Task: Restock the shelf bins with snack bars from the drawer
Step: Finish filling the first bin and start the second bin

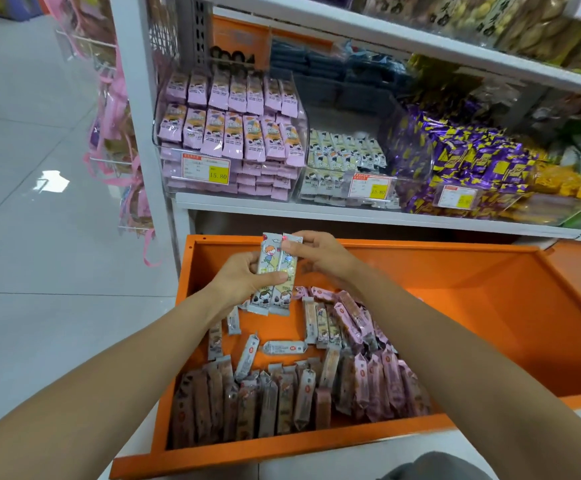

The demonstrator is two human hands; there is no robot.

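Observation:
Two pale snack bars (pixel 275 271) with cartoon wrappers stand upright side by side above the open orange drawer (pixel 455 285). My left hand (pixel 240 282) grips their lower half, thumb across the front. My right hand (pixel 320 252) pinches their top end. Loose pale and pink bars (pixel 316 368) lie piled in the drawer's front and middle. On the shelf above, a clear bin (pixel 230 133) is packed with pink bars, and the clear bin (pixel 346 168) to its right holds pale bars at a lower level.
A third bin with purple-and-yellow packs (pixel 462 161) stands further right. White shelf edge (pixel 351 213) runs just above the drawer. Pink-ribboned bags (pixel 119 133) hang on hooks at the left of the shelf post. Tiled floor lies to the left.

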